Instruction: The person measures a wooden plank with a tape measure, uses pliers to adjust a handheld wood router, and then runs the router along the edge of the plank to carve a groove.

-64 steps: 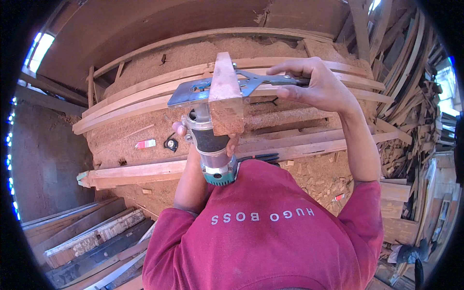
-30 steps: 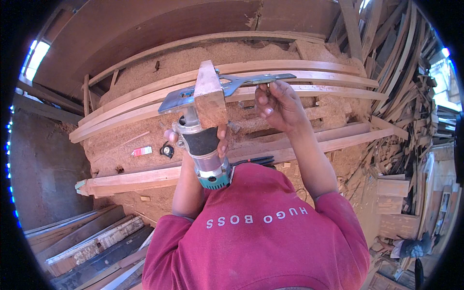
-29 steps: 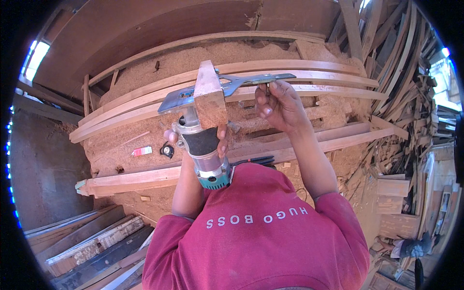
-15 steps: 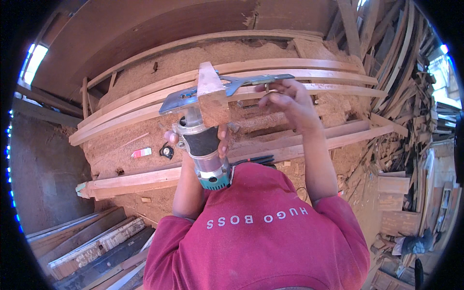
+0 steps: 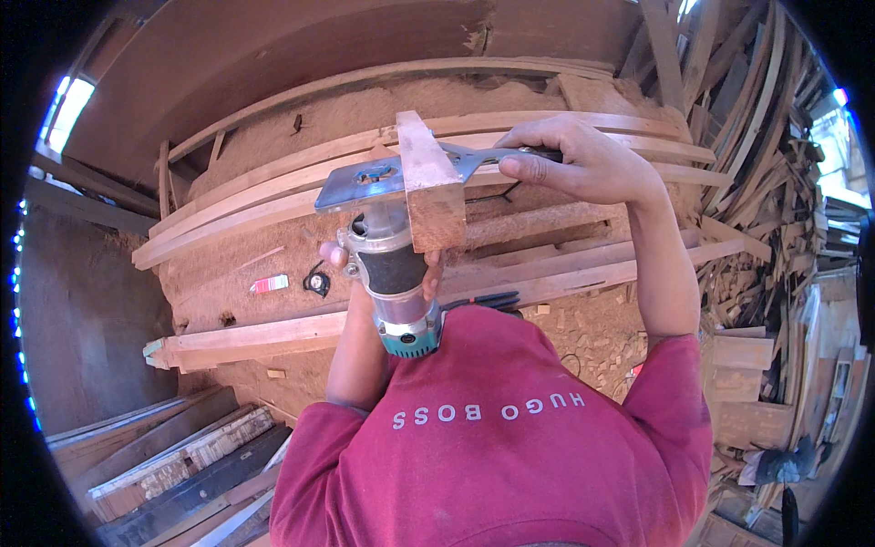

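A trim router (image 5: 395, 273) with a teal end cap stands tilted in front of my chest. My left hand (image 5: 358, 296) is closed round its body from behind, fingertips showing on both sides. At its upper end sits a flat metal base plate (image 5: 342, 191) with a cut-out. A squared wooden block (image 5: 433, 205) lies across the plate, its near end hanging in front of the router. My right hand (image 5: 592, 164) is closed on the plate's narrow right-hand arm, thumb below and fingers over the top. A thin bent dark piece (image 5: 506, 193) shows below that arm.
Long wooden strips (image 5: 273, 201) lie across the sawdust-covered surface. Left of the router are a tape measure (image 5: 317, 281) and a small red-and-white box (image 5: 269, 284). Dark-handled pliers (image 5: 488, 299) lie near my shirt. Boards (image 5: 182, 460) fill the lower left; scrap wood (image 5: 766, 201) is heaped right.
The router, plate and block have shifted right. My right hand has gone from pinching a small fitting under the plate's arm to wrapping over the arm's end.
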The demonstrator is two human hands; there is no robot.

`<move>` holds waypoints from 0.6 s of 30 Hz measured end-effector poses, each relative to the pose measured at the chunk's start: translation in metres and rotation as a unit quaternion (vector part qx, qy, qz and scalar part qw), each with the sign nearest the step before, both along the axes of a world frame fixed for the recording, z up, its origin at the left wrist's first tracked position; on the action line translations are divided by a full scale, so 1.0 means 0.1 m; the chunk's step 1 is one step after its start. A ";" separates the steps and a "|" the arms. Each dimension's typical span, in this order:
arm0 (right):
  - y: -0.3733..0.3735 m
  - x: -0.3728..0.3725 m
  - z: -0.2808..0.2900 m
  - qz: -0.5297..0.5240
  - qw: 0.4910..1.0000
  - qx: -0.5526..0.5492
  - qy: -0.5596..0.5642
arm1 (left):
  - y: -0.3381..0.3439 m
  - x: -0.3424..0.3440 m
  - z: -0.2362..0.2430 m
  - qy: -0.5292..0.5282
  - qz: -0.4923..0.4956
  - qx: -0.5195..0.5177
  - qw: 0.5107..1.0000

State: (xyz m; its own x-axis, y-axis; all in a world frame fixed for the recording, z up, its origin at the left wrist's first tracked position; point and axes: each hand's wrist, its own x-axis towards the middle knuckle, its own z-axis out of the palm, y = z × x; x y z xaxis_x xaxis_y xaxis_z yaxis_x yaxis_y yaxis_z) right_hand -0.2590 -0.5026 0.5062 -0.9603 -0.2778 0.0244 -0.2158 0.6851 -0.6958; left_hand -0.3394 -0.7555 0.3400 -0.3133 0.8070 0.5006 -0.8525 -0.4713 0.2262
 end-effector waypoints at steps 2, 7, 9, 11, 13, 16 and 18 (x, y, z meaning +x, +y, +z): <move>-0.02 0.00 0.04 0.002 1.000 -0.009 -0.026 | 0.00 0.06 0.03 -0.015 0.015 0.003 1.000; -0.03 -0.05 -0.06 0.006 0.999 -0.054 0.002 | -0.01 0.04 -0.02 -0.016 0.015 0.006 1.000; -0.04 -0.05 -0.08 -0.008 0.997 -0.076 0.002 | 0.01 0.02 -0.02 -0.009 0.004 0.012 1.000; -0.02 -0.06 -0.15 -0.022 0.995 -0.102 -0.006 | 0.01 0.05 0.03 -0.024 0.006 0.013 1.000; -0.04 -0.07 -0.19 -0.035 0.992 -0.122 -0.001 | 0.02 0.05 0.05 -0.032 0.001 0.017 0.999; -0.03 -0.08 -0.19 -0.048 0.991 -0.124 -0.023 | 0.01 0.05 0.04 -0.038 -0.013 0.019 0.999; -0.03 -0.08 -0.20 -0.055 0.991 -0.121 -0.032 | 0.00 0.05 0.05 -0.038 -0.016 0.018 0.999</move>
State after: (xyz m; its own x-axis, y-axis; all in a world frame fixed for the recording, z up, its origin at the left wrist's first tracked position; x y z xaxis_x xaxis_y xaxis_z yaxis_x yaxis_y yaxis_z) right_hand -0.2672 -0.5051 0.4865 -0.9862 -0.1650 0.0166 -0.1002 0.5131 -0.8524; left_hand -0.3344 -0.7552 0.3448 -0.3261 0.7988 0.5057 -0.8816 -0.4501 0.1425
